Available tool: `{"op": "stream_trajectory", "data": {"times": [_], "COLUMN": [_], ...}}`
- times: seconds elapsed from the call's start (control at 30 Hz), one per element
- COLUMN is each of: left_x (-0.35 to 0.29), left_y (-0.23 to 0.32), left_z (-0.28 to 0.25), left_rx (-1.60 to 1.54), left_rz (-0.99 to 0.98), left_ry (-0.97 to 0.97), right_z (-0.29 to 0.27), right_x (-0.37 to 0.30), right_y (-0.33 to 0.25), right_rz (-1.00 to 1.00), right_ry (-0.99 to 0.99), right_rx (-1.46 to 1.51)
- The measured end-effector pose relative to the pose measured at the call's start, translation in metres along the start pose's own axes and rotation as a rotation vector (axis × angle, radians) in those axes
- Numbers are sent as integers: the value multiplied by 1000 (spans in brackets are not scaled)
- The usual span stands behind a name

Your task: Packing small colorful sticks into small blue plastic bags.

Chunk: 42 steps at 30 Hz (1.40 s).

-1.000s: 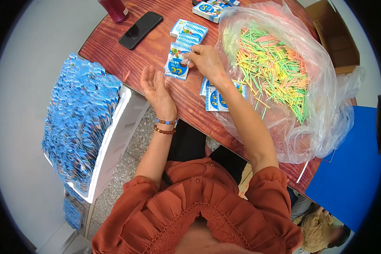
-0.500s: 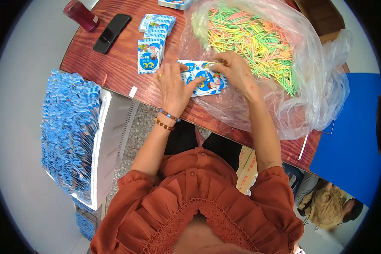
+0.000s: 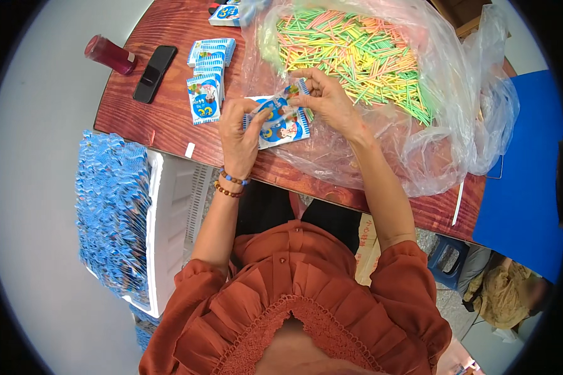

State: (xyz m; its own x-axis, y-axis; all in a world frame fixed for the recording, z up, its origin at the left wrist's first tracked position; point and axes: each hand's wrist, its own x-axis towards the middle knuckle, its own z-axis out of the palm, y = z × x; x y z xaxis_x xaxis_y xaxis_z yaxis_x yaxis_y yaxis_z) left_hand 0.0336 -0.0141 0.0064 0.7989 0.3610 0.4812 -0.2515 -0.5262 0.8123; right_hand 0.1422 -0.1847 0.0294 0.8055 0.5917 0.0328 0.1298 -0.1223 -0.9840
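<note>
In front of me, both hands hold a small blue-and-white printed packet (image 3: pixel 273 113), tilted up off the table. My left hand (image 3: pixel 239 132) pinches its left side with thumb and fingers. My right hand (image 3: pixel 326 105) pinches its upper right corner. Another packet of the same kind (image 3: pixel 288 133) lies under it on the table. Just beyond my right hand, a large heap of thin green, yellow and pink sticks (image 3: pixel 356 59) lies in a clear plastic bag (image 3: pixel 441 140). Left of my left hand is an overlapping row of similar packets (image 3: pixel 204 100).
A black phone (image 3: pixel 154 74) and a red bottle (image 3: pixel 109 54) lie at the table's far left. Below the left edge stands a white foam box (image 3: pixel 167 212) packed with blue packets (image 3: pixel 112 215). More packets (image 3: pixel 225 15) lie at the back. A blue panel (image 3: pixel 522 169) adjoins the right edge.
The view has shifted, so the table's contents appear moved. My right hand has come closer to my left, and the upper packet is now raised and tilted between them.
</note>
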Motion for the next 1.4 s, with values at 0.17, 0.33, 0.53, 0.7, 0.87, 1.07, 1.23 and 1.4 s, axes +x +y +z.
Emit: {"op": "stream_trajectory", "data": {"times": [0.17, 0.33, 0.53, 0.7, 0.87, 1.07, 1.23, 1.4], "left_x": [-1, -2, -5, -2, -8, -5, -6, -4], "left_y": [17, 18, 17, 29, 12, 26, 20, 21], "left_z": [9, 14, 20, 25, 26, 25, 22, 25], "left_rx": [-617, -915, -871, -901, -945, -1023, -1040, -996], "left_rz": [-374, -533, -469, -607, -574, -676, -663, -694], "left_ry": [16, 171, 132, 163, 147, 166, 60, 49], "right_z": [2, 10, 7, 9, 7, -5, -18, -14], "right_x": [-7, -23, -22, -30, -31, -34, -34, -35], "right_y": [-3, -20, 2, 0, 4, -14, -14, -22], "right_rz": [-67, 62, -73, -35, -69, -261, -500, -525], "right_ry": [-107, -108, 17, 93, 118, 233, -30, -134], "right_rx": [229, 390, 381, 246, 261, 418, -151, -286]}}
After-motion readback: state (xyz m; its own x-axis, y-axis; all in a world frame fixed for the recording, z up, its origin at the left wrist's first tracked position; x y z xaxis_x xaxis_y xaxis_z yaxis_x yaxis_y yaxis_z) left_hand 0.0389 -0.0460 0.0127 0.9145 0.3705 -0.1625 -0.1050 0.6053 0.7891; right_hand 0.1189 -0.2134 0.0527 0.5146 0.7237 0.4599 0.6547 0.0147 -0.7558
